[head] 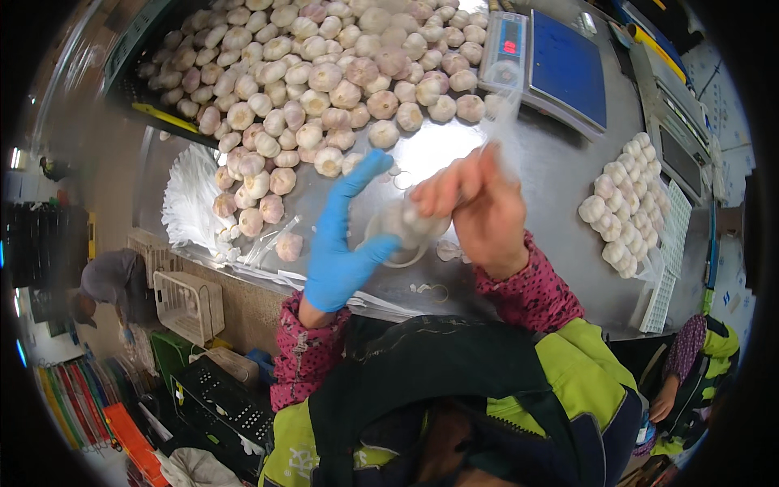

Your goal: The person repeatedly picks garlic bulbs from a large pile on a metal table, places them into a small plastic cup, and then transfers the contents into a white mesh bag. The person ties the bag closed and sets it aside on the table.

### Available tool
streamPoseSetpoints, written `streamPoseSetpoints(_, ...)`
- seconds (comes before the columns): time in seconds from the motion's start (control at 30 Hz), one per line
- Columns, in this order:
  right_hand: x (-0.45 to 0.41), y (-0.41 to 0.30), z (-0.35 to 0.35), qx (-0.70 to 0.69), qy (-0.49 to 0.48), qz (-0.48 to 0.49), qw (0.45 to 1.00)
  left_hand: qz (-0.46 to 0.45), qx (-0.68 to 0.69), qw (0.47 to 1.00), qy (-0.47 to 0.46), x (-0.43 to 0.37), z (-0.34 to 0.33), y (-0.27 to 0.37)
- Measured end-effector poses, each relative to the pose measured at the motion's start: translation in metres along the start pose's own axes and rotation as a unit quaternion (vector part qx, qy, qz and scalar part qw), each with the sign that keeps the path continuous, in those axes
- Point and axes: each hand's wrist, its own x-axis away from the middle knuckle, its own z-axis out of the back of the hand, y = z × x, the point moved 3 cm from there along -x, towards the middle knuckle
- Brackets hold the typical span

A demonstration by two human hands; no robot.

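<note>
My left hand [348,246], in a blue glove, has its thumb and fingers spread, with nothing plainly gripped. Between both hands is a blurred bunch of garlic bulbs [405,226], with a pale ring-shaped edge under it. My bare right hand [487,207] has curled fingers beside that bunch. From its fingertips a translucent white net [506,119] trails up towards the scale; motion blurs it. Loose garlic bulbs [316,79] are heaped on the steel table [535,255] beyond my hands. A bundle of white net bags [192,201] lies to the left.
A digital scale with a blue platform [569,67] stands at the back right. Netted garlic [627,201] lies at right beside a pale green perforated tray [666,262]. At left are a dark crate [140,49] and, lower down, a white crate [192,307]. Other people [112,283] are on both sides.
</note>
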Motion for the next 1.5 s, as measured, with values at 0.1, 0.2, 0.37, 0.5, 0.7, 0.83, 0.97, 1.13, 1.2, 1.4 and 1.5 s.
streamPoseSetpoints(0.1, -0.006, -0.019, 0.005, -0.125, 0.001, 0.023, 0.992, 0.038, -0.059, 0.997, -0.024, 0.006, -0.027, -0.013)
streamPoseSetpoints(0.2, -0.004, -0.022, 0.016, -0.15, 0.034, 0.032, 0.988, 0.039, -0.101, 0.994, -0.026, 0.007, -0.035, -0.018)
streamPoseSetpoints(0.37, 0.015, -0.027, 0.059, -0.266, 0.078, 0.023, 0.961, -0.054, -0.219, 0.973, -0.041, 0.008, -0.071, 0.001)
streamPoseSetpoints(0.5, 0.056, -0.047, 0.093, -0.25, 0.175, 0.042, 0.951, -0.072, -0.28, 0.947, -0.143, 0.014, -0.086, 0.003)
streamPoseSetpoints(0.7, 0.179, -0.1, 0.229, -0.274, 0.333, 0.217, 0.876, -0.075, -0.396, 0.906, -0.126, 0.046, -0.06, -0.008)
streamPoseSetpoints(0.83, 0.284, -0.134, 0.31, -0.262, 0.473, 0.327, 0.775, -0.027, -0.434, 0.894, -0.111, 0.068, -0.039, -0.024)
streamPoseSetpoints(0.97, 0.335, -0.152, 0.35, -0.203, 0.562, 0.389, 0.701, -0.005, -0.431, 0.901, -0.05, 0.072, -0.041, -0.035)
streamPoseSetpoints(1.13, 0.349, -0.161, 0.386, 0.067, 0.605, 0.42, 0.674, -0.003, -0.405, 0.914, -0.022, 0.07, -0.036, -0.053)
streamPoseSetpoints(1.2, 0.323, -0.177, 0.381, 0.389, 0.675, 0.373, 0.503, -0.026, -0.393, 0.919, -0.009, 0.062, -0.04, -0.058)
streamPoseSetpoints(1.4, 0.178, -0.132, 0.212, 0.635, 0.435, 0.32, 0.553, -0.077, -0.37, 0.926, 0.007, 0.004, -0.049, -0.075)
streamPoseSetpoints(1.5, 0.134, -0.047, 0.165, 0.676, 0.145, 0.151, 0.707, -0.079, -0.346, 0.932, 0.069, 0.004, -0.046, -0.058)
